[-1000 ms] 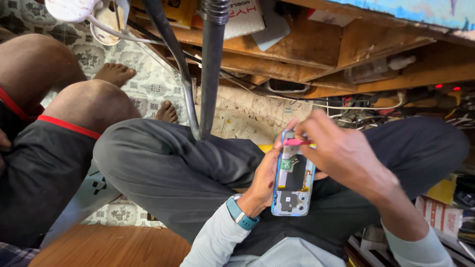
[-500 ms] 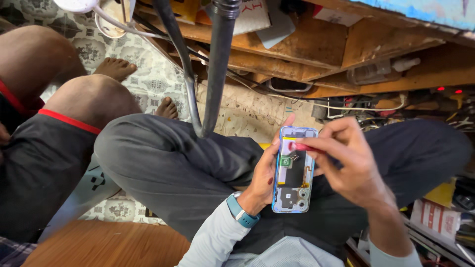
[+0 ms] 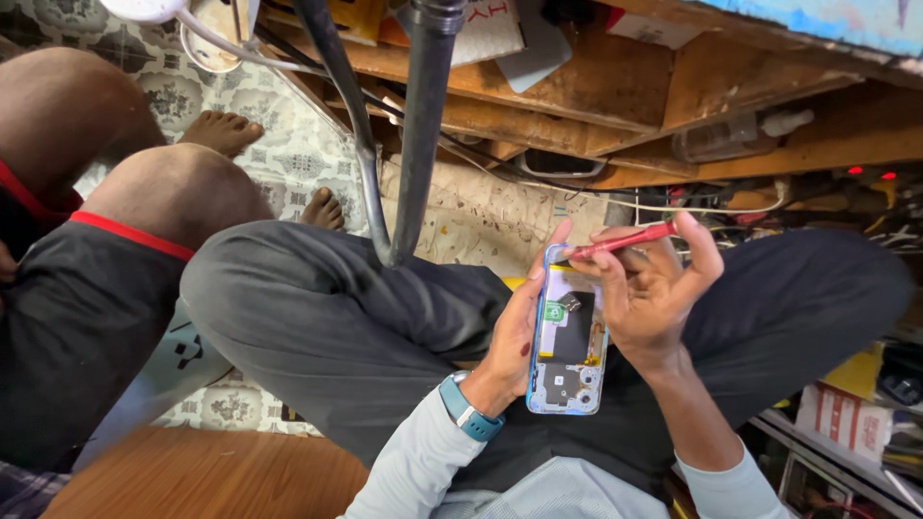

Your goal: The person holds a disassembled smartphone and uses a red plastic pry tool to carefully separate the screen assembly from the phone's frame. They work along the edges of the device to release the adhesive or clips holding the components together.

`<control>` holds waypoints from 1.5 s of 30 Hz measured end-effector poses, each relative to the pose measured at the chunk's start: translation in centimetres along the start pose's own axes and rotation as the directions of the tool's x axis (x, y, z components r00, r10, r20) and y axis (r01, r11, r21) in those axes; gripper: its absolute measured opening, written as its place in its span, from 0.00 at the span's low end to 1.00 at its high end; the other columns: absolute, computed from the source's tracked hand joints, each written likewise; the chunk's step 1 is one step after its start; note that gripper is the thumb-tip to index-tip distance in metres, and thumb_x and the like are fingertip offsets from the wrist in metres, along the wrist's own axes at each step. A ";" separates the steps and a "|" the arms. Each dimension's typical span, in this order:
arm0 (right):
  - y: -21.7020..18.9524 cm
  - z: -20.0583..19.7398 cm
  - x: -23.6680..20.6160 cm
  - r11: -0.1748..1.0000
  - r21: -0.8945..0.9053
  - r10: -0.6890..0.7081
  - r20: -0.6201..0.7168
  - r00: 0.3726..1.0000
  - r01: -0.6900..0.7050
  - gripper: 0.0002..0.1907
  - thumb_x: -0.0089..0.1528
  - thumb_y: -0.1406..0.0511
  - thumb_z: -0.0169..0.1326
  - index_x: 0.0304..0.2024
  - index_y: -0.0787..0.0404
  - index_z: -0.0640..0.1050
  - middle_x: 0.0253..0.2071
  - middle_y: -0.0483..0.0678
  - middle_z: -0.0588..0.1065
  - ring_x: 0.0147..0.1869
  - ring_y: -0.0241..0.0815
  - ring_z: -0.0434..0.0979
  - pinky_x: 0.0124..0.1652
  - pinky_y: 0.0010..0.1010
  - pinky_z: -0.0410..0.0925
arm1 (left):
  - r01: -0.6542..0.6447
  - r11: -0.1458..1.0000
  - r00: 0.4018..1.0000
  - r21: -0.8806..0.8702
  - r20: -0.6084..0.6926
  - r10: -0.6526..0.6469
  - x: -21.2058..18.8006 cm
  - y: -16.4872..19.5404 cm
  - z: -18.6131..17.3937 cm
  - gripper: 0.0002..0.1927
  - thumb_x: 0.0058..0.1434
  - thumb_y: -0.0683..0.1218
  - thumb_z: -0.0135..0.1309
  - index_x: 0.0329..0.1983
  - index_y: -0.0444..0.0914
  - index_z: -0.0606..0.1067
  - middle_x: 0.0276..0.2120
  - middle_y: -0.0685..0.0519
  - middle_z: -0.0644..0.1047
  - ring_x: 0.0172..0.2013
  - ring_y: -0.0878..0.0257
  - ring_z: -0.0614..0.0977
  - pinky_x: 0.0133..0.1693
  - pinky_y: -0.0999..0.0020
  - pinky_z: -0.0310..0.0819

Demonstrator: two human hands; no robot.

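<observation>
the right hand (image 3: 659,298) has lifted its thin red screwdriver (image 3: 620,242) from inside the opened blue-framed phone (image 3: 569,332) to the phone's top edge, pinched in fingers; the left hand (image 3: 519,327) still cradles the phone over the lap, work pausing.

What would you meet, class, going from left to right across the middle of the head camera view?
Another person's bare knee → grey metal pole → left hand → opened blue phone → right hand, holding a red tool → red indicator lights.
</observation>
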State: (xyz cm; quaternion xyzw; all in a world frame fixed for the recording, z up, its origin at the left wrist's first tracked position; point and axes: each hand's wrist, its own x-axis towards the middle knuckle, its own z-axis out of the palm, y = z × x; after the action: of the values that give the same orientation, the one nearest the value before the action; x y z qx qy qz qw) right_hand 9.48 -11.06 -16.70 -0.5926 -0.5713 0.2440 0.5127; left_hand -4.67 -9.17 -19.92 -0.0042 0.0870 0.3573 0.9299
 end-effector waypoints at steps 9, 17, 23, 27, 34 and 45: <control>-0.2 0.0 0.4 0.999 0.013 -0.045 0.033 0.998 0.045 0.36 0.73 0.79 0.47 0.71 0.50 0.44 0.52 0.63 0.71 0.48 0.49 0.83 0.52 0.41 0.81 | -0.014 0.999 1.000 0.045 -0.013 0.015 0.0 0.4 0.8 0.31 0.79 0.53 0.30 0.84 0.48 0.46 0.70 0.54 0.64 0.68 0.60 0.68 0.69 0.61 0.62; -0.8 0.5 0.9 0.971 -0.124 -0.199 0.039 0.979 0.203 0.37 0.71 0.81 0.49 0.70 0.53 0.44 0.48 0.63 0.74 0.44 0.49 0.83 0.44 0.35 0.80 | -0.019 0.999 1.000 0.036 -0.014 0.020 0.1 0.5 1.5 0.31 0.80 0.53 0.32 0.84 0.48 0.46 0.71 0.52 0.64 0.68 0.59 0.68 0.69 0.61 0.62; -1.9 0.0 2.4 0.842 -0.270 -0.427 0.195 0.883 0.467 0.33 0.63 0.77 0.62 0.61 0.56 0.57 0.41 0.61 0.78 0.40 0.54 0.84 0.38 0.36 0.76 | 0.051 0.998 0.999 -0.023 -0.002 -0.051 -0.7 -0.6 -1.4 0.29 0.81 0.55 0.34 0.82 0.47 0.51 0.66 0.50 0.69 0.63 0.59 0.74 0.63 0.64 0.69; -1.9 0.0 2.5 0.891 -0.190 -0.346 0.301 0.889 0.411 0.25 0.67 0.80 0.55 0.60 0.57 0.62 0.52 0.64 0.78 0.48 0.58 0.85 0.44 0.39 0.79 | 0.066 0.989 0.994 -0.129 -0.076 -0.076 -0.5 -2.3 -4.2 0.26 0.85 0.57 0.35 0.77 0.38 0.58 0.63 0.49 0.72 0.62 0.60 0.75 0.62 0.65 0.72; -1.6 0.2 3.1 0.944 0.330 -0.071 0.238 0.969 -0.012 0.21 0.71 0.78 0.49 0.60 0.58 0.59 0.62 0.60 0.73 0.58 0.49 0.83 0.59 0.38 0.79 | 0.083 0.992 0.991 -0.093 -0.101 -0.092 -0.6 -2.0 -3.4 0.23 0.82 0.55 0.34 0.74 0.41 0.60 0.62 0.52 0.73 0.60 0.63 0.78 0.60 0.67 0.75; -4.3 1.2 3.5 0.959 -0.030 -0.280 0.040 0.959 0.282 0.14 0.67 0.74 0.61 0.51 0.58 0.72 0.46 0.55 0.79 0.54 0.45 0.74 0.69 0.49 0.66 | 0.019 1.000 0.998 -0.025 -0.058 -0.020 -0.6 -0.7 -1.3 0.25 0.81 0.55 0.34 0.79 0.46 0.58 0.65 0.52 0.70 0.62 0.61 0.75 0.62 0.65 0.73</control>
State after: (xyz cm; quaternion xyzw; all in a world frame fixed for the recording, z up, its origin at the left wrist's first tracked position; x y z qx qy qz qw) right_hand 7.40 -8.17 -12.27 -0.5100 -0.6628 0.1689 0.5216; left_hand -4.82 -10.18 -21.13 -0.0268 0.1098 0.3489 0.9303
